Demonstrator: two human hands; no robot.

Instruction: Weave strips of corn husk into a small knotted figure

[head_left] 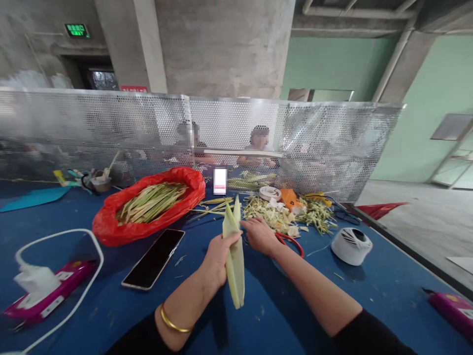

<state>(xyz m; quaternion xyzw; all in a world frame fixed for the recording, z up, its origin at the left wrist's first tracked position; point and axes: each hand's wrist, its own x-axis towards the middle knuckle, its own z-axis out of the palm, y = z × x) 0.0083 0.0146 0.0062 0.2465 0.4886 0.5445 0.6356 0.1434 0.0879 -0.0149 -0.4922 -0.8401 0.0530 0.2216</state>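
My left hand (219,254) is closed round a pale green corn husk (235,261), held upright over the table with its pointed tips spreading apart at the top. Beside it, my right hand (260,234) reaches in from the right with fingers stretched toward the husk's edge. Its fingertips lie close to the husk; whether they touch it I cannot tell. Red-handled scissors (291,241) lie by my right wrist, their blades partly hidden. Just beyond is a heap of shredded husk scraps (269,212).
To the left are a red plastic bag (111,231) of long husk strips (151,202), a phone (153,259) and a magenta power strip (55,291) with a white cable. A white roll-like object (352,245) stands right. A perforated metal screen (236,118) closes the back, people behind it.
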